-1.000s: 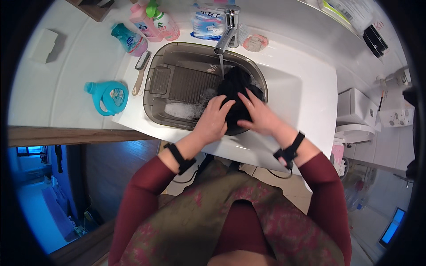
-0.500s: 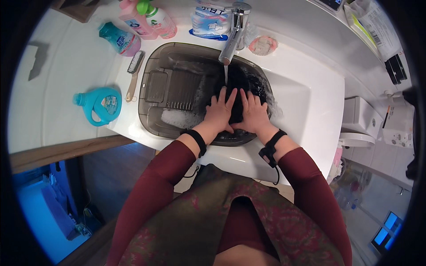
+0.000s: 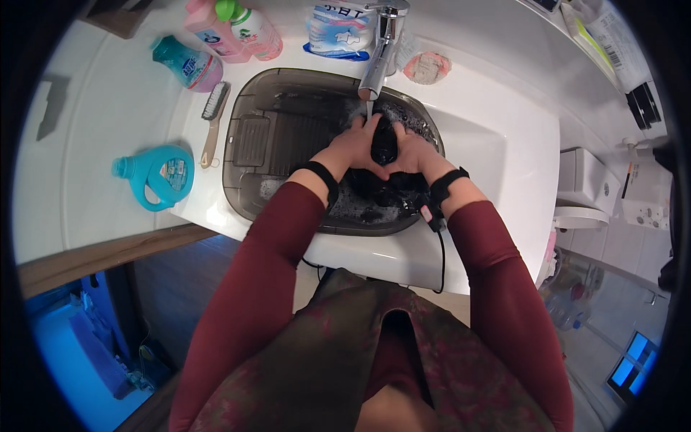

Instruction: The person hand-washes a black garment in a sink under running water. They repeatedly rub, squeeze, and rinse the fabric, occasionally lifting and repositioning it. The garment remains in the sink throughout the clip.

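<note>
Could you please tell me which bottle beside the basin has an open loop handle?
The turquoise bottle, below and left of the brush; the teal-and-purple bottle, pink bottle and white-and-pink bottle show none.

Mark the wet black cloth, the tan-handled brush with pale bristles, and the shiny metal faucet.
Wet black cloth (image 3: 384,148), head view: exposed central folds.
Tan-handled brush (image 3: 212,129), head view: upper part of handle.
Shiny metal faucet (image 3: 381,59), head view: middle of spout.

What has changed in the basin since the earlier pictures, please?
The left hand and right hand have moved forward, nearer the tap, over the black cloth. The near-left foam patch has shrunk. The tap still runs; the brush and blue bottle stayed put.
</note>
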Demonstrator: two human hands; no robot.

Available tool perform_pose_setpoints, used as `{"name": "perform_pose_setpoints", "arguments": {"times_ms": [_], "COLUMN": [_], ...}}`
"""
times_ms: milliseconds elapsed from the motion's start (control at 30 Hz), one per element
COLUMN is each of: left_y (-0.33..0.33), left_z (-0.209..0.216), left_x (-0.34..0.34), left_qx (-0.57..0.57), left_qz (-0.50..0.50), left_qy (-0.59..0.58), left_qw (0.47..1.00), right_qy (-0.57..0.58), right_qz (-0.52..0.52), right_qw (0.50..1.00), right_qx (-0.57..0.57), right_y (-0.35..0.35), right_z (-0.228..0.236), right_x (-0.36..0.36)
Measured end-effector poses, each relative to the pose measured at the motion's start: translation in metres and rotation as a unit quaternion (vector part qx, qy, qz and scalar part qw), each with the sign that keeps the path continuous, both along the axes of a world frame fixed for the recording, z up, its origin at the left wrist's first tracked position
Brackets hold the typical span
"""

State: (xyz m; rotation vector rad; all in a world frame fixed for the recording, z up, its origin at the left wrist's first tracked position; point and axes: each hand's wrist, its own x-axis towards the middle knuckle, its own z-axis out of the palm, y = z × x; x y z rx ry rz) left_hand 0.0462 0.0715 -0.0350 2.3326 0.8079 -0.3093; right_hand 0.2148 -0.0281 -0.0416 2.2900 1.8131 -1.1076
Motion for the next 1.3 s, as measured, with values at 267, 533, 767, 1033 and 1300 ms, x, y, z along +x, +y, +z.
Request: {"name": "perform_pose_setpoints", "arguments": {"times_ms": [267,533,767,1033,1300], "left_y": [0.041,0.018,-0.006,-0.040,-0.096], "left_z": [0.022,0.031,0.071,0.084,0.035], "left_x": [-0.007,0.036,0.016,-0.021,-0.069], "left_qx": [0.026,-0.191,-0.093,0.109,0.126], "left_qz": [0.166,0.141,0.112,0.029,-0.017], "left_qy": [-0.091,-0.025,-0.224,-0.306,-0.277], "left_qw": [0.982,0.971,0.964,0.945,0.952], "right_qy": [-0.141,-0.222,-0.260,-0.287,0.037], "right_qz": [0.010,0.093,0.028,0.030,0.139], "right_qw": [0.949,0.902,0.900,0.862,0.930], "right_qx": [0.280,0.359,0.348,0.416,0.338], "right_y": [-0.096,-0.127,-0.093,-0.050,-0.097], "right_z": [0.025,0.021,0.018,0.009,0.048], "right_x": [-0.067,-0.098,-0.075,-0.041,-0.006]}}
